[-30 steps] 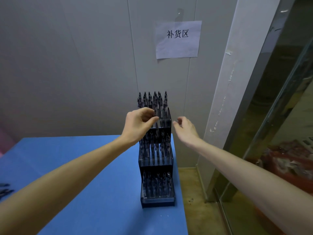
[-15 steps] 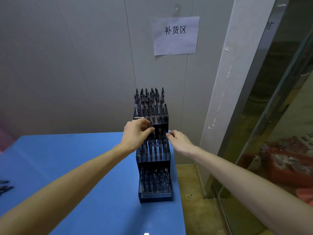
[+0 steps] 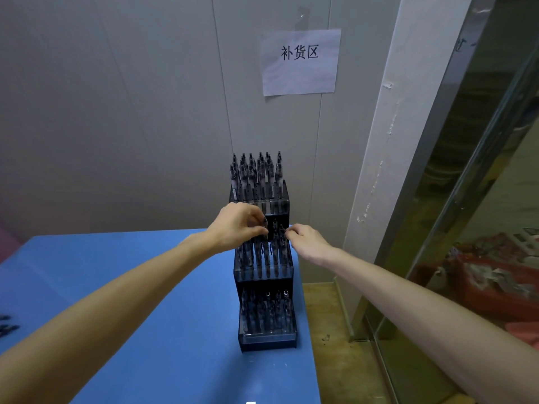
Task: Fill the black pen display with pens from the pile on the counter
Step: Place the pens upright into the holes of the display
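A black three-tier pen display stands at the right edge of the blue counter, with dark pens upright in all three tiers. My left hand hovers over the left of the middle tier, its fingers curled and pinching the top of a pen there. My right hand reaches in from the right, its fingertips pinching the top of another pen in the same tier. A few loose pens of the pile show at the counter's far left edge.
A grey wall with a paper sign rises right behind the display. A white pillar and a glass partition stand to the right, past the counter's edge, with bare floor below.
Both hands came down from the top tier to the middle tier and closed in on the pen tops; the right hand went from spread fingers to a pinch.
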`<action>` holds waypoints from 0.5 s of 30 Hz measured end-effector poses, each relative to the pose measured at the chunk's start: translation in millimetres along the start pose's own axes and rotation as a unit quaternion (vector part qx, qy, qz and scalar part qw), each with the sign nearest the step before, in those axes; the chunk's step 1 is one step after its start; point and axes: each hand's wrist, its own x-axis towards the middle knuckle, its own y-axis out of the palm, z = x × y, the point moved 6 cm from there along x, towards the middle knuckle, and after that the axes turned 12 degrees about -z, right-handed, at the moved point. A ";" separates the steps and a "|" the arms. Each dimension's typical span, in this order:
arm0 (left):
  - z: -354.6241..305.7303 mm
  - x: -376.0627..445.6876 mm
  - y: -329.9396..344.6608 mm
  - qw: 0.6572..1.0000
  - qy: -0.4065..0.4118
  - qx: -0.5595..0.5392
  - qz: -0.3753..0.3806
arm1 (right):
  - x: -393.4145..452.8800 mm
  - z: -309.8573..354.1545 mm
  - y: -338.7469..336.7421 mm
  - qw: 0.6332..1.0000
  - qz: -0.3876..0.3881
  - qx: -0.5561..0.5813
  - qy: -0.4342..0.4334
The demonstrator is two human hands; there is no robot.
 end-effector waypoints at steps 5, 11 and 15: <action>4.5 -0.9 5.4 0.999 -0.028 0.028 -0.033 | -0.2 0.0 0.5 1.000 0.004 0.002 -0.001; 2.8 4.5 15.7 0.994 -0.037 0.100 -0.013 | 3.9 1.6 -0.5 1.000 0.003 0.003 0.002; 0.1 2.5 18.7 0.988 0.019 0.155 0.002 | 3.8 5.1 -0.7 1.000 -0.001 -0.014 -0.021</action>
